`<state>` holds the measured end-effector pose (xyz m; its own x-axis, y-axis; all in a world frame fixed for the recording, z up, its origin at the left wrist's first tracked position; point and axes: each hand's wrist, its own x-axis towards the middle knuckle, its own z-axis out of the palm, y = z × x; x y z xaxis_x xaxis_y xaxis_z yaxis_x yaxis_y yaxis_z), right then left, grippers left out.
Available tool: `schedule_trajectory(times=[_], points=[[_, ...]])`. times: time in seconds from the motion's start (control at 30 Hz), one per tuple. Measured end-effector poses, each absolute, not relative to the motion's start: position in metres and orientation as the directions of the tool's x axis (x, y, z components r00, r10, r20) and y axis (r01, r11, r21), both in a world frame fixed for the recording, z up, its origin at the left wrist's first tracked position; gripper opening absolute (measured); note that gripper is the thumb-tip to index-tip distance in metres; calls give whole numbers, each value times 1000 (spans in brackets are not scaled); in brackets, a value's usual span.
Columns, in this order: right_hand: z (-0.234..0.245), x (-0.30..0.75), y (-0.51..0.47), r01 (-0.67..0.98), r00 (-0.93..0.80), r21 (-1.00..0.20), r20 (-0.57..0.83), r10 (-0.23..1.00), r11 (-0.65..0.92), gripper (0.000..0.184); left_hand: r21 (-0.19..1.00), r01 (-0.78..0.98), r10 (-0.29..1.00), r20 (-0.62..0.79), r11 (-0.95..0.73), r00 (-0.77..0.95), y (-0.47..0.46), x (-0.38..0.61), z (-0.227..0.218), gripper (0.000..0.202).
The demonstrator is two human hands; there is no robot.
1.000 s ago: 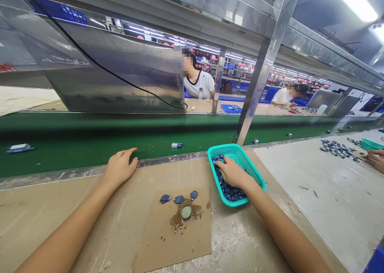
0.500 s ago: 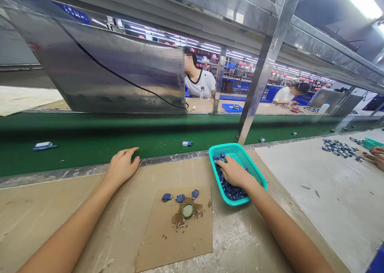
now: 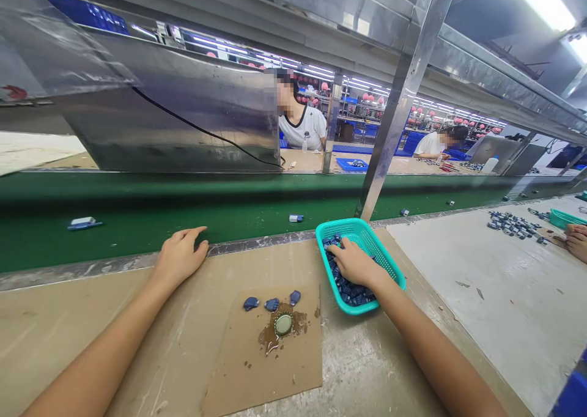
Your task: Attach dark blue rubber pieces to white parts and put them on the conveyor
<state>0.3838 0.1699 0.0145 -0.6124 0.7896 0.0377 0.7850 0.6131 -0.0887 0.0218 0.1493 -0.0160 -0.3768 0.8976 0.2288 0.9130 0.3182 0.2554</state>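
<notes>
My left hand (image 3: 180, 258) lies open at the metal edge of the green conveyor belt, thumb and fingers stretched out, holding nothing. My right hand (image 3: 351, 263) reaches into a turquoise plastic basket (image 3: 392, 267). Its fingers curl down among many small dark-blue pieces (image 3: 355, 293); the fingertips are hidden, so whatever they hold cannot be made out. Between my hands, a square of cardboard (image 3: 275, 377) lies on the bench. Several blue pieces, one of them a small blue piece (image 3: 251, 303), sit in a row near its top. Below them is an upturned bottle cap (image 3: 283, 324) within a wet brown stain.
On the green belt (image 3: 238, 221) lie a white-and-blue part (image 3: 85, 223) and another such part (image 3: 296, 218). A metal post (image 3: 389, 111) rises behind the basket. At right, a co-worker's hand (image 3: 576, 241) is near a heap of parts (image 3: 516, 224). Two people sit across the belt.
The parts on the belt have moved slightly to the right. The view has shifted a little; both hands keep their places at the belt edge and in the basket.
</notes>
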Motion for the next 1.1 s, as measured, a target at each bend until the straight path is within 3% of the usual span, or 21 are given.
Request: schedule_trajectory(times=[0.53,1.1], points=[[16,380,172,621,-738,-184,189,648,762,22,264,907,888,242,327,-391,146,27,-13,50],[15,380,171,629,-720,-210,205,663,749,19,269,896,880,230,354,-416,148,26,-15,52]])
